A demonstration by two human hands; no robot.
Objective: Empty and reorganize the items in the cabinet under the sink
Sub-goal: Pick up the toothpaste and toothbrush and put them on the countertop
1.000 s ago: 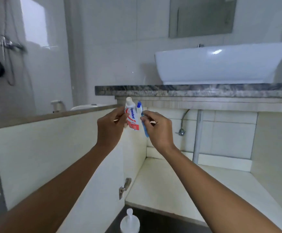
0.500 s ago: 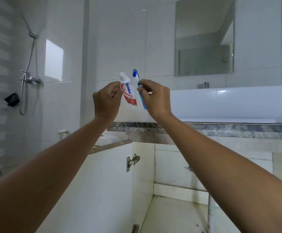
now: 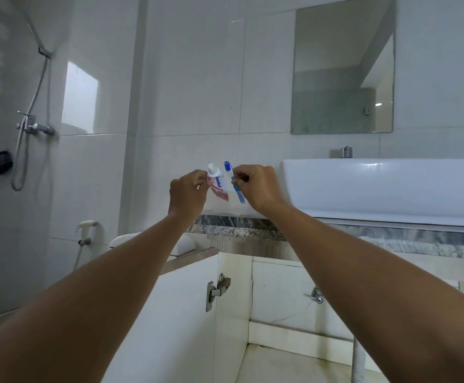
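A white and red toothpaste tube (image 3: 217,185) and a blue toothbrush (image 3: 236,189) stand upright side by side, held just above the left end of the grey granite countertop (image 3: 239,225). My left hand (image 3: 186,193) pinches the tube's side. My right hand (image 3: 255,186) pinches the brush handle. A faint clear container seems to surround their lower ends, but I cannot tell for sure. Below, the sink cabinet is open, with its white door (image 3: 175,313) swung out to the left and a bare white floor (image 3: 294,366).
A white basin (image 3: 377,186) sits on the counter to the right, under a mirror (image 3: 341,78). Inside the cabinet are a door hinge (image 3: 217,291), a water valve (image 3: 316,295) and a drain pipe (image 3: 358,360). A shower hose (image 3: 29,120) and a bidet sprayer (image 3: 87,225) hang at the left.
Both hands have risen with the toothpaste and toothbrush from in front of the open cabinet to just above the counter's left end. The view has tilted upward.
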